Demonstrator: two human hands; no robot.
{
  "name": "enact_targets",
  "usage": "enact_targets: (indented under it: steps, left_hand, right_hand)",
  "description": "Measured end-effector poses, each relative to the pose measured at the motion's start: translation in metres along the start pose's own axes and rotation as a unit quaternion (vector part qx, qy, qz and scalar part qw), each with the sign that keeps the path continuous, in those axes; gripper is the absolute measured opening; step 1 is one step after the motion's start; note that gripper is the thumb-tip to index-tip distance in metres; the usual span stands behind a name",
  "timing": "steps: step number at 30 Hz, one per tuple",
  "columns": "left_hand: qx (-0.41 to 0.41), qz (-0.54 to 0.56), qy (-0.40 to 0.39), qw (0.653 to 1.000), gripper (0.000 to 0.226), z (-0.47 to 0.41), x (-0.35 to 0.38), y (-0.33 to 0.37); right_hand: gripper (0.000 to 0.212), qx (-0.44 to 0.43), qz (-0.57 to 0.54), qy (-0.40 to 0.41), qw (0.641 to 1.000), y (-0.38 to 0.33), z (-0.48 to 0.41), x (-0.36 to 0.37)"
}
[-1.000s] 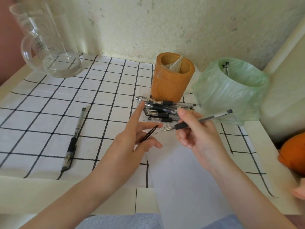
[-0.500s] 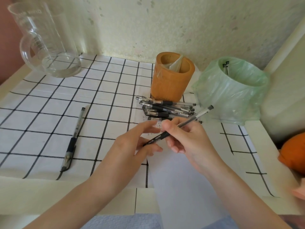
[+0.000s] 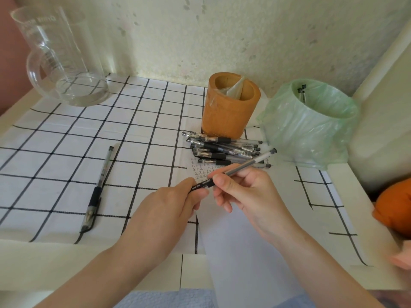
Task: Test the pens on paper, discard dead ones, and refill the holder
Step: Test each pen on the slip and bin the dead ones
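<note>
My right hand [image 3: 246, 192] holds a grey pen [image 3: 244, 165] by its barrel, its rear end pointing up and right. My left hand [image 3: 169, 210] pinches the pen's black cap [image 3: 201, 185], which sits on the pen's tip end. Both hands hover over a white paper sheet [image 3: 240, 252] with small written marks at its top. A pile of several black pens [image 3: 222, 150] lies in front of the orange wooden holder [image 3: 229, 107]. One pen [image 3: 97, 190] lies alone on the cloth to the left. A green-lined bin [image 3: 309, 125] on the right contains pens.
A large glass pitcher [image 3: 60, 61] stands at the back left on the white checked cloth [image 3: 66, 152]. An orange object [image 3: 393, 205] sits at the right edge. A wall closes the back and a pale ledge rises to the right.
The cap in my left hand and the pen in my right hand have come together; the cap now sits on the pen's tip. The pen has tilted more steeply.
</note>
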State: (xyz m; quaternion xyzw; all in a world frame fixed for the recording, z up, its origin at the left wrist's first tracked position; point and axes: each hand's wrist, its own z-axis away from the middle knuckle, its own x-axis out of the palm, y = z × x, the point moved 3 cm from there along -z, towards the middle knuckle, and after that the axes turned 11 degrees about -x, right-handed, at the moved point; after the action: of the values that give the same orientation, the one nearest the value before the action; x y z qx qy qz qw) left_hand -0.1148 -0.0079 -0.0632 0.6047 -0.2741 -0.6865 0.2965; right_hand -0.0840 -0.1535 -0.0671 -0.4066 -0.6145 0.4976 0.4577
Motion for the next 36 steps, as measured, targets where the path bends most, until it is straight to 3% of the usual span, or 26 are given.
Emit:
enact_targets:
  steps: [4, 10, 15, 20, 24, 26, 31, 36]
  left_hand:
    - [-0.012, 0.036, -0.006, 0.999, 0.035, 0.001, -0.001, 0.005]
    - [-0.008, -0.083, 0.059, 0.995, 0.061, -0.005, -0.018, -0.001]
    - [-0.02, -0.106, 0.073, 0.991, 0.04, 0.001, -0.032, -0.013]
    - [-0.043, -0.179, 0.132, 0.974, 0.027, -0.001, -0.041, -0.033]
    - [-0.007, -0.272, 0.207, 0.94, 0.007, -0.004, -0.041, -0.049]
    - [-0.045, -0.319, 0.207, 0.924, 0.024, -0.004, -0.038, -0.059]
    - [-0.077, -0.348, 0.152, 0.922, 0.055, -0.002, -0.039, -0.07]
    - [-0.023, -0.241, 0.164, 0.956, 0.062, -0.008, -0.051, -0.062]
  right_hand:
    - [0.027, 0.008, -0.001, 0.018, 1.0, 0.003, -0.003, 0.005]
    - [0.033, 0.052, -0.047, 0.101, 0.992, -0.003, -0.014, -0.006]
    - [0.043, 0.101, -0.115, 0.116, 0.981, -0.015, -0.027, -0.023]
    - [0.032, 0.092, -0.052, 0.103, 0.989, -0.017, -0.033, -0.03]
    - [0.026, 0.09, -0.011, 0.083, 0.992, -0.016, -0.03, -0.029]
    - [0.026, 0.088, 0.014, 0.073, 0.993, -0.015, -0.028, -0.029]
    - [0.026, 0.079, 0.033, 0.065, 0.994, -0.014, -0.027, -0.028]
    - [0.026, 0.078, 0.036, 0.06, 0.995, -0.01, -0.026, -0.027]
